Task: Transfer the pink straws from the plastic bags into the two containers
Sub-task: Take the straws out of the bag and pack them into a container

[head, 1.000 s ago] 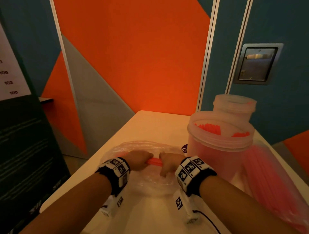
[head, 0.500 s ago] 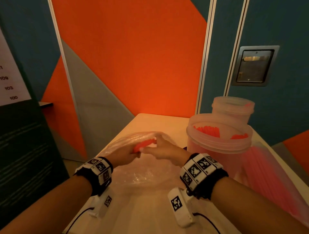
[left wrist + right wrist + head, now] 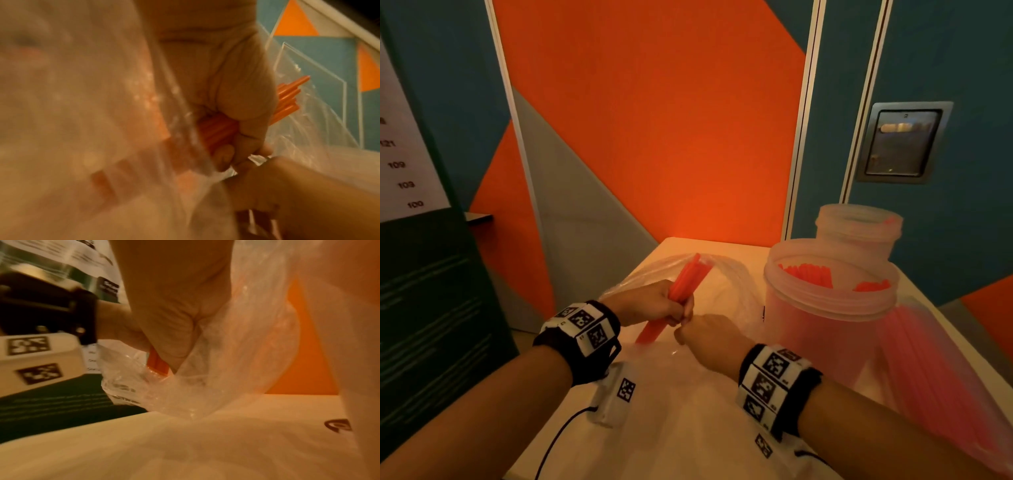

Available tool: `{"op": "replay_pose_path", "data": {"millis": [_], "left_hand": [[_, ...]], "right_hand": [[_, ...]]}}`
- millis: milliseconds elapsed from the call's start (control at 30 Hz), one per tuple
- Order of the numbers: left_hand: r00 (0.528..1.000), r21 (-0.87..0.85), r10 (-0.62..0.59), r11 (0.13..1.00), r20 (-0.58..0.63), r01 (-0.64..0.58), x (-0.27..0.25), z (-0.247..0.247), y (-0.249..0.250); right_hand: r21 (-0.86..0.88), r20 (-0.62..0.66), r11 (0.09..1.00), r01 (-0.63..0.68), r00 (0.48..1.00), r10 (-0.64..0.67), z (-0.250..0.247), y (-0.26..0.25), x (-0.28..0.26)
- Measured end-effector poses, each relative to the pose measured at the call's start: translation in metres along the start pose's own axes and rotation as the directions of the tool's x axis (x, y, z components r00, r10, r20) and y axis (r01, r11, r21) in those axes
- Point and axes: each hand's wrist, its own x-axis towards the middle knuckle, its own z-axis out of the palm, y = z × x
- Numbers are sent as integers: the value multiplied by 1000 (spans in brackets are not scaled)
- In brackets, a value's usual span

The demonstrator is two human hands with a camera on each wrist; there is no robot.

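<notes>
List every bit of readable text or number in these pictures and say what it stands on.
"121", "109", "103", "100": white sign on the far left; a cut-off number above them is unreadable.
Pale lines on the dark panel below it: too blurred to read.
Black-and-white square markers on both wristbands: patterns, with tiny unreadable characters.
Dark logo on the table: partly hidden, unreadable.

The head camera looked forward and down over both hands. Each wrist camera sat very close under its palm, and all three views shared the straw bundle (image 3: 681, 291) between the hands.
</notes>
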Motion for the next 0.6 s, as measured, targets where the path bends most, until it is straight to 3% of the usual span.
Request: {"op": "replay_pose_path", "data": {"millis": [167, 200, 300, 367, 467, 600], "left_hand": [[995, 171, 56, 984, -84, -41, -6, -10, 5], [992, 269, 80, 962, -102, -50, -7, -9, 4], [948, 698, 275, 711, -162, -86, -8, -6, -9], [944, 741, 280, 669, -173, -63, -6, -6, -27], [870, 784, 438, 612, -229, -101, -5, -3, -47], [717, 716, 652, 620, -245, -319, -11, 7, -36]], "right_hand": [[125, 40, 985, -115, 993, 111, -6, 18, 15], [170, 43, 978, -124, 992, 118, -6, 23, 17], [235, 117, 958, -164, 983, 140, -9, 35, 19], [289, 221, 946, -148, 972, 85, -15, 38, 19], [345, 176, 936, -72, 984, 11, -19, 37, 22], [247, -60, 956, -157, 983, 176, -12, 41, 23]]}}
